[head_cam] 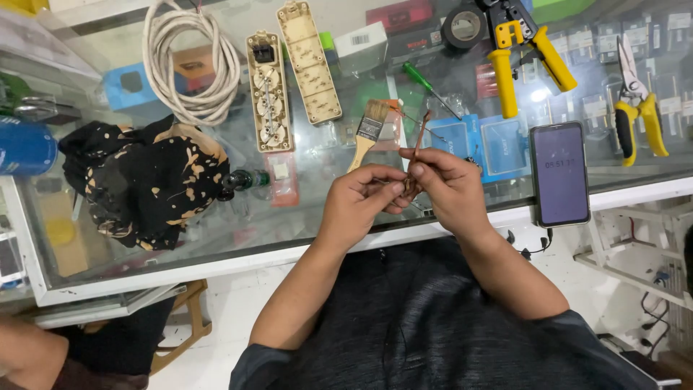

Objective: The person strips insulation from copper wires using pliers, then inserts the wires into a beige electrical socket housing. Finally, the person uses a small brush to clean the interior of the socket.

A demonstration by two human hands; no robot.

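Both my hands meet over the front edge of a glass counter (216,238). My left hand (357,198) and my right hand (447,191) pinch a bundle of brown copper wire strands (416,155) between their fingertips; the strands stick up from the fingers. Behind the hands a small paintbrush (367,133) with a wooden handle lies on the glass. Further back lies an opened cream power strip in two halves, its base (268,90) with sockets and its cover (309,61).
A coiled white cable (189,61), a black patterned cloth (144,180), a green-handled screwdriver (426,87), a black tape roll (465,27), a yellow crimping tool (523,50), yellow-handled snips (639,108) and a phone (559,173) lie on the counter. Another person's arm (29,354) shows at lower left.
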